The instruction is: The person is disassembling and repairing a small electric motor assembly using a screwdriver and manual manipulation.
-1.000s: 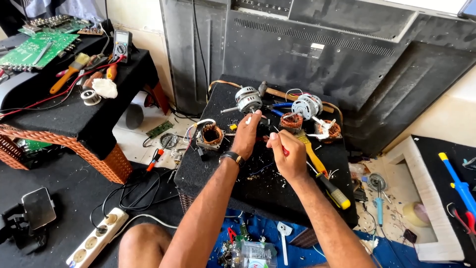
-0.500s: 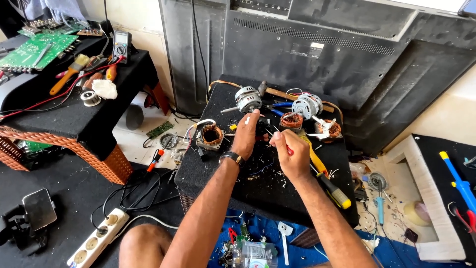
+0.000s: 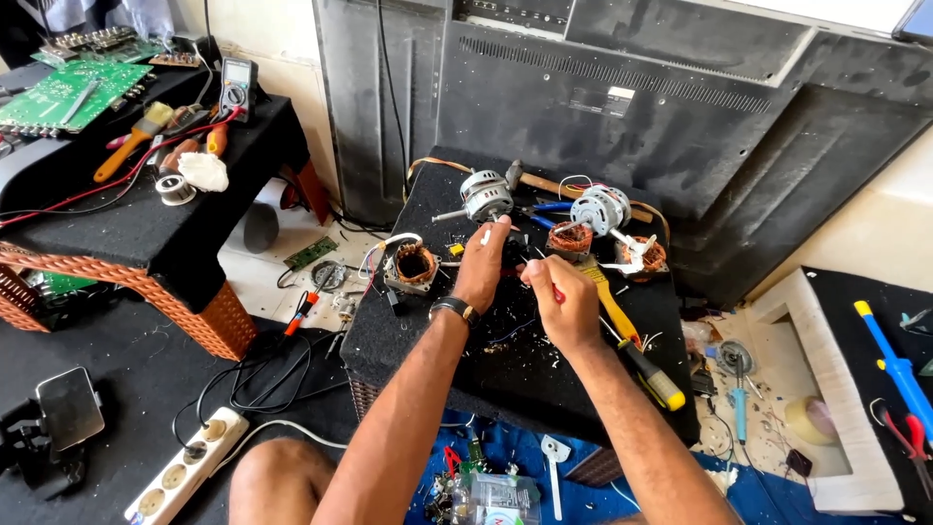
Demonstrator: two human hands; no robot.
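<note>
Working: both hands meet over the black felt-covered bench point(image 3: 583, 389), handling thin wire ends.
Left hand point(image 3: 483, 267): fingers pinched on a small white wire tip, wrist banded by a watch.
Right hand point(image 3: 556, 297): closed around a small red-handled tool; its tip is hidden.
Nearby: copper-wound stator core point(image 3: 415, 264) just left; grey motor housing point(image 3: 484, 197) behind.
Next move, judged: needs steady, fine fingertip control.

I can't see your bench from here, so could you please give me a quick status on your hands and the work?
Left hand pinching a thin white wire. Right hand shut on a small red-handled tool. Both over the black mat, small motors close behind.
</note>
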